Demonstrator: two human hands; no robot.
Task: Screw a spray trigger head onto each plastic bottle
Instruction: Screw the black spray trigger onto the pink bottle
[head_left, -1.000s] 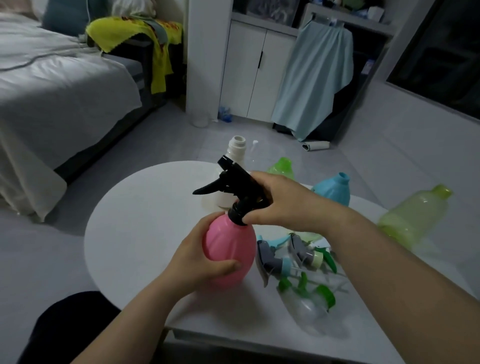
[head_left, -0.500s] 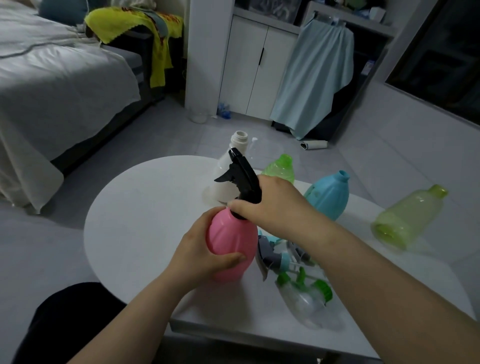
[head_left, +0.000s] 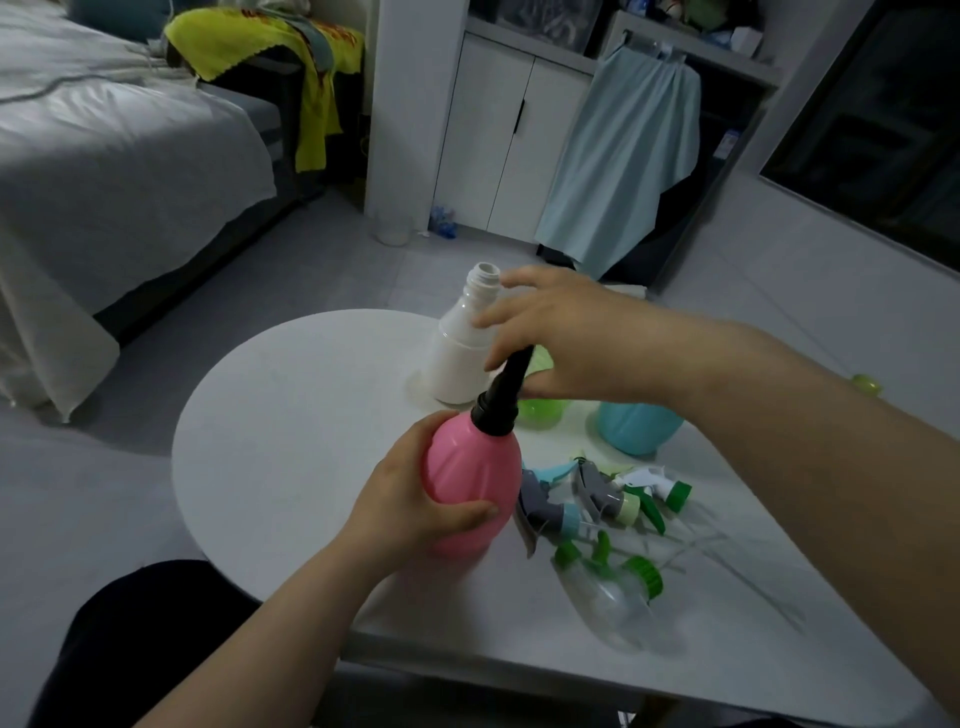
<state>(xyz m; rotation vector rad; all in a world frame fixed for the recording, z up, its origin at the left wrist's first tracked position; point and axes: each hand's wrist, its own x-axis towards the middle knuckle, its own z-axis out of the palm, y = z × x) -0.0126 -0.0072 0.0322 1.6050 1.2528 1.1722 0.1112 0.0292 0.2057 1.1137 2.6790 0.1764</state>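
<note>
Pink bottle (head_left: 470, 488) leans to the right at the near side of the white worktop (head_left: 291, 415), the left grip (head_left: 415, 499) wrapped round its belly. A black head (head_left: 501, 400) sits on its neck. The right grip (head_left: 566, 338) covers the head's top, fingers spread almost straight; whether it holds the head I cannot tell. Just behind stands a white bottle (head_left: 457, 358), neck open. To the right lie loose heads (head_left: 597, 499) and a clear bottle (head_left: 608, 597) on its side; a blue bottle (head_left: 639, 428) stands beyond them.

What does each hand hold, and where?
Left hand grips the pink plastic bottle by its rounded body. Right hand covers the black spray trigger head on top; grip cannot be told.
</note>
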